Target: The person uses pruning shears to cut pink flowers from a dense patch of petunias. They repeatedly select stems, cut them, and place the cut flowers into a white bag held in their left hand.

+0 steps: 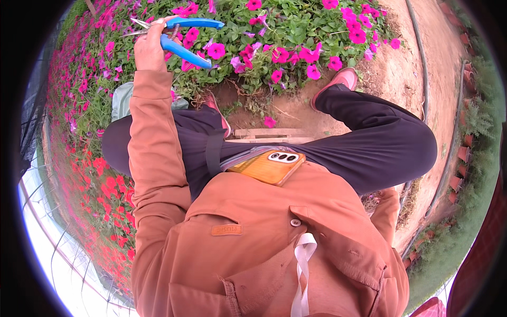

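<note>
My left hand [149, 51] holds a pair of pruning shears [188, 56] near the pivot. Their two blue handles are spread and point right, and the metal blades stand apart toward the left. A coiled spring shows between the handles. Just beyond and under the hand grows a dense bed of magenta petunias [216, 51] with green leaves. My right hand is out of sight; only the right sleeve [385, 212] shows, passing down beside my right thigh.
A phone [269, 166] in an orange case rests at my waist. Low wooden slats [269, 136] lie between my legs. A pale green bag [122, 101] sits by my left knee. Black hose [420, 59] runs along the soil at right, near potted plants [463, 152]. Red flowers [113, 186] grow at left.
</note>
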Available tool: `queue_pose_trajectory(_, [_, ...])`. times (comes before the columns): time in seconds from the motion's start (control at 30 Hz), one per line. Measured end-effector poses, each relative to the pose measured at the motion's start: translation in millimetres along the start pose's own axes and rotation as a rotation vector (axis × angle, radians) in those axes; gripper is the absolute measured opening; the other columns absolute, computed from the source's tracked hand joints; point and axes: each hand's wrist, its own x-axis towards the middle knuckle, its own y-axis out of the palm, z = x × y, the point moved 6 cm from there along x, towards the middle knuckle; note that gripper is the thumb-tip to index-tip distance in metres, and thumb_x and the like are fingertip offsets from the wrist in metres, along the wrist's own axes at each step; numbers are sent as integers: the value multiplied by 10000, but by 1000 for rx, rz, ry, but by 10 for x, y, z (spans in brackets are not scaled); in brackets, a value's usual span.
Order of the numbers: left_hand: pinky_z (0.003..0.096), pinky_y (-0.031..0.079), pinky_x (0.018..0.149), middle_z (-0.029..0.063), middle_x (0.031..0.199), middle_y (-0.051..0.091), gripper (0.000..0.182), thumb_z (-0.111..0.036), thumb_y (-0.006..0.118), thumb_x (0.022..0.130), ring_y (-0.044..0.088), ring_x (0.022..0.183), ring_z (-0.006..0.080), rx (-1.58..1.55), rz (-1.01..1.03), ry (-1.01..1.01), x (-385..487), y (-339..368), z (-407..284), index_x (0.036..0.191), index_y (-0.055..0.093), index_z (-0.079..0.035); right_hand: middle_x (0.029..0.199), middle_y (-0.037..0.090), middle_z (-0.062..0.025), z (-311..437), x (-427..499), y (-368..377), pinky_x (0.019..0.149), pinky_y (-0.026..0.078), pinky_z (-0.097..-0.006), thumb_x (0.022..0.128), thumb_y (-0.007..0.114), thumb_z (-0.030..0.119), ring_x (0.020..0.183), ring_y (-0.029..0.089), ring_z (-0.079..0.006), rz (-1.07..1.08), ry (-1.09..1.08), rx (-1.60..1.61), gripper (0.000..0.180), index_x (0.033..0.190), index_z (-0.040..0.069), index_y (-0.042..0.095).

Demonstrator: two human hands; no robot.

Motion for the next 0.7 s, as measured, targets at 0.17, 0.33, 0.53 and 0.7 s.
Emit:
queue_pose_trajectory(0.17, [254, 433, 512, 43, 876, 622, 332, -265, 559, 920, 551, 613, 119, 3, 285, -52, -123, 654, -119, 1114, 631, -5, 925, 655, -56, 1601, -688, -1580, 770, 466, -258, 902, 592, 199, 848, 592, -133, -474, -261, 218, 275, 1131, 47, 601])
queue_pose_trajectory(0.33, [216, 386, 465, 0, 683, 543, 256, -194, 547, 886, 501, 542, 80, 30, 233, -18, -140, 541, -588, 994, 664, 6, 915, 649, -80, 4559, -1790, -1375, 768, 474, -263, 901, 572, 146, 875, 612, -129, -95, -1332, 227, 242, 1106, 19, 602])
queue_pose_trajectory(0.53, [224, 394, 465, -4, 672, 541, 250, -184, 562, 881, 501, 529, 77, 156, 29, 144, -9, -214, -889, 998, 662, 13, 1045, 630, -196, 6324, -2419, 1490, 885, 461, -411, 824, 626, 280, 1006, 593, -342, 596, -1577, -486, 499, 1232, 20, 506])
queue_pose_trajectory(0.7, [214, 358, 466, -13, 630, 514, 268, -172, 557, 880, 464, 510, 64, 54, -97, 48, -66, -575, -719, 1018, 642, 41, 1016, 618, -247, 7192, -2491, 2948, 851, 455, -431, 785, 688, 348, 985, 576, -403, 647, -1434, -392, 827, 1408, 54, 232])
